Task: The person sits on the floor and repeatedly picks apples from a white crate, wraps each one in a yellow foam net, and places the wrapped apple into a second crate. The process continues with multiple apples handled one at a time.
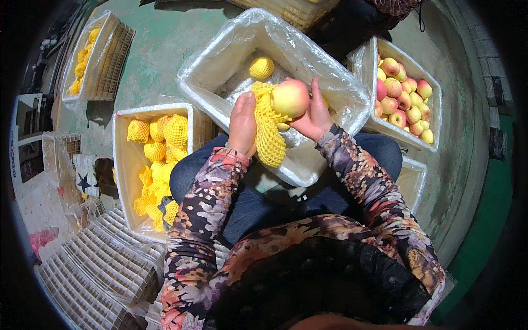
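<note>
My right hand [312,117] holds a pink and yellow apple [291,99] from its right and lower side. A yellow foam net sleeve [270,140] is in my left hand [242,123], its upper part against the apple's left side and its lower end hanging free. Whether the sleeve's mouth passes around the apple is hidden. Both hands are above a white crate [231,34] lined with clear plastic film. Inside it lies a yellow net-wrapped fruit [262,67], and more yellow netting shows partly behind the apple and my right hand.
At right stands a crate [437,108] of bare apples [398,93]. On the left, another crate [120,165] holds net-wrapped fruit [155,151] and loose net sleeves [154,198]. A further crate [119,62] stands at upper left. Stacked white slatted crates [107,264] occupy the lower left.
</note>
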Action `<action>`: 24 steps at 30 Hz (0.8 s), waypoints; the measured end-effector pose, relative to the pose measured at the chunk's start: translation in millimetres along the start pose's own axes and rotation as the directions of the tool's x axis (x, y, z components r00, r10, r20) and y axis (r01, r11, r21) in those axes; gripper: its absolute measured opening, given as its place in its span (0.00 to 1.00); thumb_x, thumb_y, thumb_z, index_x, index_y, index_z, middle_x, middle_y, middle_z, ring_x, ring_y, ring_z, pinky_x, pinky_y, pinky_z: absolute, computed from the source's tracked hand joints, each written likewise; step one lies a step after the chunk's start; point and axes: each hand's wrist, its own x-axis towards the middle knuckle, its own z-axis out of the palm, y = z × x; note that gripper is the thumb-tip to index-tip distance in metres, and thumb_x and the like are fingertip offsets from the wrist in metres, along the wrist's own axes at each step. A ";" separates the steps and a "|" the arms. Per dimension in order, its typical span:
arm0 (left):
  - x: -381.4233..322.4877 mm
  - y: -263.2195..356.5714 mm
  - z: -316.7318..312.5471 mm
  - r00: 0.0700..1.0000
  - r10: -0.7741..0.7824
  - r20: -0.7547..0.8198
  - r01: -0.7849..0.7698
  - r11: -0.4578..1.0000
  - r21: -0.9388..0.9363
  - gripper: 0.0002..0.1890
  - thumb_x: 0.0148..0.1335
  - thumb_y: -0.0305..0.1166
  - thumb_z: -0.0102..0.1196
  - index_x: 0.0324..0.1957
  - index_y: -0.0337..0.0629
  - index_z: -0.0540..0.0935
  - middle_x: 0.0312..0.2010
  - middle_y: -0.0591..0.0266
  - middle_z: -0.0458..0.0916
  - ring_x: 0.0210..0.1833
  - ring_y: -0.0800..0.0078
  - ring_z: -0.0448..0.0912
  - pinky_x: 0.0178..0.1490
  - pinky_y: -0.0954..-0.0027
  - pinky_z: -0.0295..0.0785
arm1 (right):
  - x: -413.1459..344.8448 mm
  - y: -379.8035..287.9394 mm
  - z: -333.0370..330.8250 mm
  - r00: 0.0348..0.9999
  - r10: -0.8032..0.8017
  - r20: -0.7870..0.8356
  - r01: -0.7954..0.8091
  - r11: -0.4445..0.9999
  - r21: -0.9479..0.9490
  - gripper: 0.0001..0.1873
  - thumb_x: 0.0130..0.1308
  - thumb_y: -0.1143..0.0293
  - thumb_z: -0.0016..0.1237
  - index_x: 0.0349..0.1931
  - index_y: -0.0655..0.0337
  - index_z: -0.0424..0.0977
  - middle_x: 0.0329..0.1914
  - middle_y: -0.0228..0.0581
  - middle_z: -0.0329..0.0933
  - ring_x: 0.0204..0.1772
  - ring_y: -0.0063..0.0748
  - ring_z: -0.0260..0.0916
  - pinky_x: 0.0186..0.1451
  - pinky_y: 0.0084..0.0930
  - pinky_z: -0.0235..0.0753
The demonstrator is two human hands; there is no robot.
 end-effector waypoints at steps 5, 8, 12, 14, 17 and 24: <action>-0.2 7.2 -0.6 0.994 0.095 -0.051 -0.095 0.995 -0.006 0.16 0.63 0.41 0.35 0.42 0.39 0.68 0.33 0.62 0.74 0.31 0.77 0.74 0.31 0.77 0.69 | -3.3 2.2 -6.5 0.993 0.116 0.015 -0.116 0.992 0.048 0.35 0.55 0.37 0.29 0.53 0.56 0.59 0.53 0.41 0.62 0.56 0.42 0.58 0.59 0.47 0.54; -0.4 14.7 -3.6 0.998 0.030 -0.059 -0.039 0.985 -0.167 0.18 0.62 0.41 0.36 0.41 0.35 0.70 0.36 0.59 0.75 0.36 0.74 0.75 0.37 0.73 0.69 | -4.0 -1.5 -9.8 0.993 0.113 -0.017 -0.112 0.993 0.040 0.33 0.57 0.40 0.30 0.51 0.58 0.60 0.51 0.44 0.64 0.54 0.43 0.61 0.57 0.47 0.57; 2.1 21.0 -8.3 0.999 -0.002 -0.034 0.006 0.992 0.126 0.16 0.61 0.38 0.41 0.37 0.32 0.73 0.33 0.60 0.76 0.34 0.75 0.75 0.39 0.76 0.68 | -2.6 -9.1 -12.6 0.996 -0.020 -0.087 0.024 0.999 0.045 0.27 0.61 0.47 0.31 0.47 0.62 0.62 0.47 0.47 0.66 0.52 0.42 0.63 0.56 0.41 0.61; 5.1 20.2 -11.1 0.994 -0.060 0.088 -0.030 0.637 0.771 0.19 0.60 0.42 0.43 0.35 0.32 0.75 0.31 0.60 0.77 0.33 0.77 0.73 0.38 0.78 0.66 | -1.7 -12.4 -12.9 0.975 -0.170 -0.144 0.166 0.985 -0.038 0.23 0.62 0.52 0.31 0.45 0.64 0.63 0.45 0.47 0.67 0.51 0.41 0.64 0.56 0.38 0.62; -0.2 2.5 -9.8 0.935 -0.204 0.290 -0.086 0.662 0.745 0.27 0.58 0.51 0.41 0.42 0.33 0.73 0.36 0.57 0.75 0.41 0.73 0.71 0.47 0.74 0.64 | -2.9 -13.6 -12.0 0.883 -0.466 -0.065 0.427 0.852 -0.303 0.15 0.63 0.64 0.32 0.44 0.65 0.62 0.43 0.46 0.69 0.49 0.37 0.66 0.54 0.32 0.65; 2.9 -13.0 -11.6 0.887 -0.182 0.425 -0.047 0.878 0.475 0.31 0.54 0.46 0.51 0.53 0.35 0.63 0.45 0.57 0.69 0.49 0.72 0.66 0.53 0.74 0.59 | -7.5 -6.2 -2.6 0.871 -0.463 0.164 0.491 0.806 -0.332 0.13 0.62 0.73 0.33 0.47 0.65 0.59 0.43 0.47 0.68 0.46 0.33 0.66 0.53 0.28 0.65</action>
